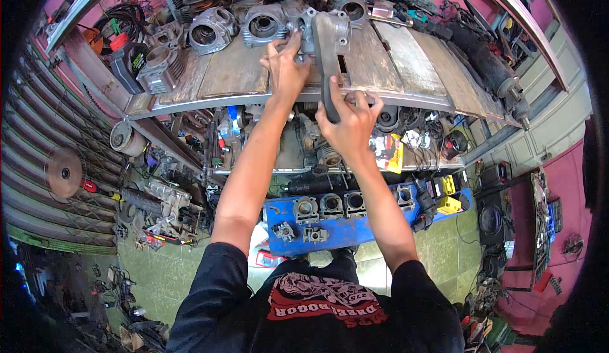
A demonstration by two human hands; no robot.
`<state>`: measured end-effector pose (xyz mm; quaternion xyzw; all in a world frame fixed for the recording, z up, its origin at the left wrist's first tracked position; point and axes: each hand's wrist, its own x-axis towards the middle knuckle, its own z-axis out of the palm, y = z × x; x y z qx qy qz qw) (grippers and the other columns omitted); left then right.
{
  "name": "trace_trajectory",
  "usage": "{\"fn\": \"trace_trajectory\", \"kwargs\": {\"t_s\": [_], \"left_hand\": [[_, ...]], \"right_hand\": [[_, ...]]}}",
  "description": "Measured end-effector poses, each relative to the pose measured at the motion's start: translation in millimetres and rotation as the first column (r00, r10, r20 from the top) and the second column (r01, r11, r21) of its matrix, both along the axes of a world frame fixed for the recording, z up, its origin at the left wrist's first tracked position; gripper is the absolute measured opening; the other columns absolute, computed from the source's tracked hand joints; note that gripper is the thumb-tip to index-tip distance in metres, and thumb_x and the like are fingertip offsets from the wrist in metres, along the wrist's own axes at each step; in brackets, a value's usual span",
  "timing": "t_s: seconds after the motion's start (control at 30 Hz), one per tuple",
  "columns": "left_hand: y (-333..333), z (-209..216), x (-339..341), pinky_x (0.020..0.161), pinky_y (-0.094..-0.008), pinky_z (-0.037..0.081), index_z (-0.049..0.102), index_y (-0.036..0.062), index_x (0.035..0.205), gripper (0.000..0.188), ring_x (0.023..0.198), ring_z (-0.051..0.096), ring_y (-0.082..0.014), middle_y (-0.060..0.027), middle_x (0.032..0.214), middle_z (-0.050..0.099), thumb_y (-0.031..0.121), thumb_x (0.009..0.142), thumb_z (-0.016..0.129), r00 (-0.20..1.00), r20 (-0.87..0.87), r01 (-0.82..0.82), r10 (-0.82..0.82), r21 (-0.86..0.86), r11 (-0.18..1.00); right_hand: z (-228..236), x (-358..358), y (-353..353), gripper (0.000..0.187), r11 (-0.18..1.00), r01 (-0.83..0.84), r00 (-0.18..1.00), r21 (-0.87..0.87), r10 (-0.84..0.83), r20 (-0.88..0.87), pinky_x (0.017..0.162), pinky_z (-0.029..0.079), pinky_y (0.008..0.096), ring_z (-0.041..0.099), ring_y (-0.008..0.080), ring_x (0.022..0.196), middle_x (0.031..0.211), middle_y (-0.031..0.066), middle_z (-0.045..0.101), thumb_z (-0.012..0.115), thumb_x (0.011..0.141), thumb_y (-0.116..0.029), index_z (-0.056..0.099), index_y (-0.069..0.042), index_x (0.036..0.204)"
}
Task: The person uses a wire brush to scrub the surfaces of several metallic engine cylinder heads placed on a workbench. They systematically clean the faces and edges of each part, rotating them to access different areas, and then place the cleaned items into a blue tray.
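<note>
My right hand [353,123] is closed round the lower end of a long, dark grey, flat tool [326,55], broad at the top and narrower below, perhaps a brush seen from its back. Its upper part lies across a grey cast metal engine part [343,28] on the shelf and hides some of it. My left hand [287,69] is closed at the left side of that part, index finger and thumb against its edge. Left of it sit two more engine castings with round bores, a middle one [263,25] and a farther one [211,31].
The shelf [235,77] has wooden boards and a metal front rail. A finned cylinder [161,71] stands at its left end, a long dark shock absorber [488,67] at its right. Below, a blue bench [279,213] bears several metal parts. A grinding disc [65,173] is at left.
</note>
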<state>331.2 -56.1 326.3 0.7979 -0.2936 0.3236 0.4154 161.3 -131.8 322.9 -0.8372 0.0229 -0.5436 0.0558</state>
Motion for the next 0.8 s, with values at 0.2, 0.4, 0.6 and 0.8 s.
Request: {"fn": "trace_trajectory", "kwargs": {"t_s": [0.2, 0.4, 0.6, 0.8], "left_hand": [[7.8, 0.1, 4.3, 0.1, -0.0564, 0.031, 0.064, 0.0154, 0.135, 0.069, 0.123, 0.053, -0.0265, -0.0043, 0.118, 0.074, 0.019, 0.069, 0.084, 0.997, 0.078, -0.022, 0.017, 0.063, 0.998], [11.0, -5.1, 9.3, 0.102, -0.054, 0.029, 0.064, 0.0194, 0.137, 0.068, 0.127, 0.051, -0.0282, -0.004, 0.122, 0.071, 0.023, 0.072, 0.085, 0.994, 0.105, -0.039, 0.032, 0.066, 0.997], [8.5, -2.5, 8.8, 0.101, -0.0515, 0.028, 0.062, 0.0169, 0.14, 0.068, 0.128, 0.05, -0.0281, -0.015, 0.12, 0.067, 0.026, 0.076, 0.084, 0.996, 0.089, 0.009, -0.014, 0.051, 0.999], [8.4, -0.6, 3.9, 0.1, -0.0533, 0.028, 0.064, 0.0173, 0.137, 0.067, 0.127, 0.052, -0.0281, -0.0112, 0.13, 0.066, 0.025, 0.075, 0.084, 0.998, 0.065, -0.02, 0.016, 0.066, 0.998]], "right_hand": [[35.5, 26.3, -10.8, 0.059, 0.996, 0.081, 0.996, -0.045, -0.08, 0.031, 0.099, 0.035, 0.0473, 0.062, 0.024, 0.083, 0.066, 0.0073, 0.069, 0.077, 0.078, -0.026, 0.067, -0.01, 0.134], [-15.7, 7.9, 3.0, 0.068, 1.0, -0.023, 1.0, -0.008, 0.023, 0.002, 0.1, 0.031, 0.0552, 0.066, 0.0256, 0.093, 0.068, 0.0083, 0.07, 0.078, 0.076, -0.025, 0.06, -0.011, 0.14], [33.7, 19.5, -4.8, 0.056, 0.995, 0.092, 0.996, -0.031, -0.091, 0.025, 0.107, 0.032, 0.0561, 0.066, 0.0247, 0.088, 0.079, 0.0071, 0.074, 0.078, 0.077, -0.025, 0.068, -0.013, 0.131], [-8.2, -2.1, -3.1, 0.057, 0.999, 0.004, 0.998, -0.052, -0.007, -0.057, 0.114, 0.016, 0.0718, 0.06, 0.0244, 0.126, 0.078, 0.0048, 0.075, 0.076, 0.079, -0.025, 0.066, -0.011, 0.133]]}}
